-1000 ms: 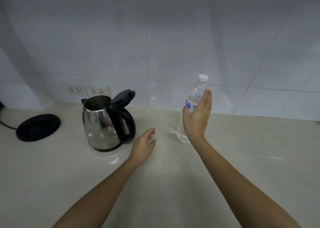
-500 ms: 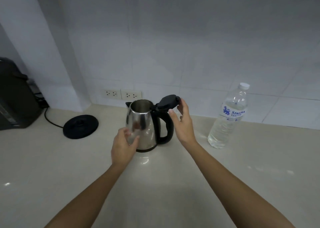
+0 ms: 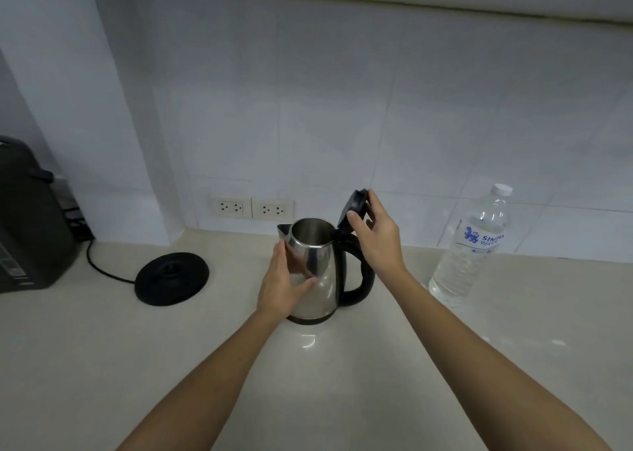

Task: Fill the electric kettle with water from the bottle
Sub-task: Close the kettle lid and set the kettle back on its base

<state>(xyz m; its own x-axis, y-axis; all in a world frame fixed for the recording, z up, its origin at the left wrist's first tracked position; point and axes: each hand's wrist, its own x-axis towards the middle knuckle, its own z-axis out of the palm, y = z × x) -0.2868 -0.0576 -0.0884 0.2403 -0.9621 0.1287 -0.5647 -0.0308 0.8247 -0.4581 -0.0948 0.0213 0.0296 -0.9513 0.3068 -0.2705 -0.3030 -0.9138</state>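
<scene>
A steel electric kettle (image 3: 322, 279) with a black handle stands on the pale counter (image 3: 102, 365), off its base. Its black lid (image 3: 354, 207) is tipped up almost upright, and the inside looks bare. My right hand (image 3: 375, 236) pinches the lid between thumb and fingers. My left hand (image 3: 286, 281) is pressed flat against the kettle's left side. A clear plastic water bottle (image 3: 471, 245) with a white cap and blue label stands upright to the right, apart from both hands.
The kettle's round black base (image 3: 171, 278) lies to the left, its cord running to the wall. A dark appliance (image 3: 27, 217) stands at the far left. Two wall sockets (image 3: 251, 207) sit behind the kettle. White tiles back the counter.
My right hand left the bottle, took the kettle lid and raised it further upright. My left hand came to rest on the kettle's side. The view shifted left.
</scene>
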